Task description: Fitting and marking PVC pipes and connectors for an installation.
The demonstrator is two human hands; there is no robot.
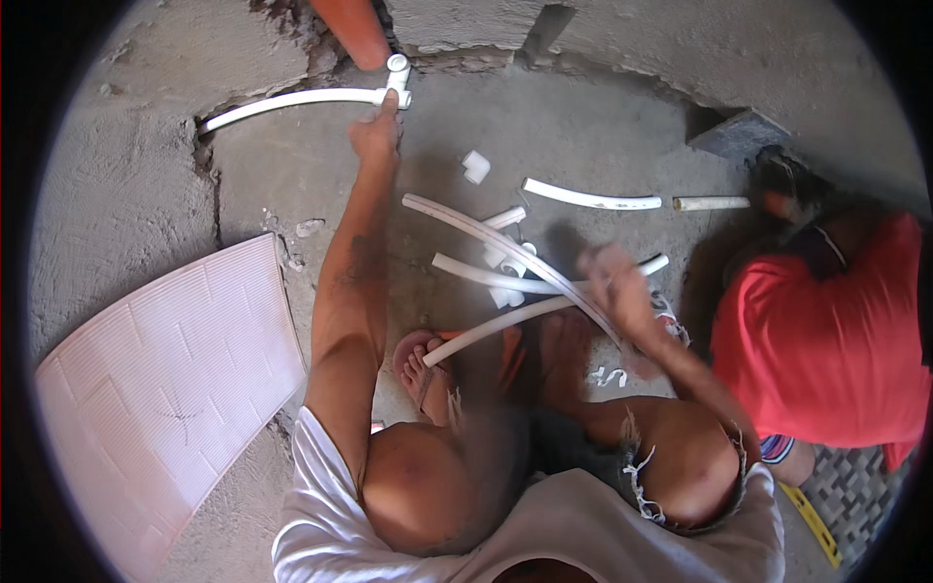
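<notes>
My left hand (376, 134) reaches far forward, its index finger stretched out onto a white tee-shaped pipe fitting (397, 73). That fitting joins a curved-looking white pipe (292, 101) lying along the foot of the wall. Smeared by motion, my right hand (620, 284) is over the right ends of several loose white pipes (496, 233) in front of my feet; its fingers cannot be made out. Among these pipes lie more white fittings (506, 296), partly covered. A white elbow fitting (475, 166) rests alone on the concrete farther off.
An orange-red pipe (355, 29) slants down beside the tee. Two short pipe pieces (593, 199) lie at the far right. Another person in red (826, 335) crouches at right, near a yellow spirit level (812, 525). A pale ribbed panel (175, 389) lies at left.
</notes>
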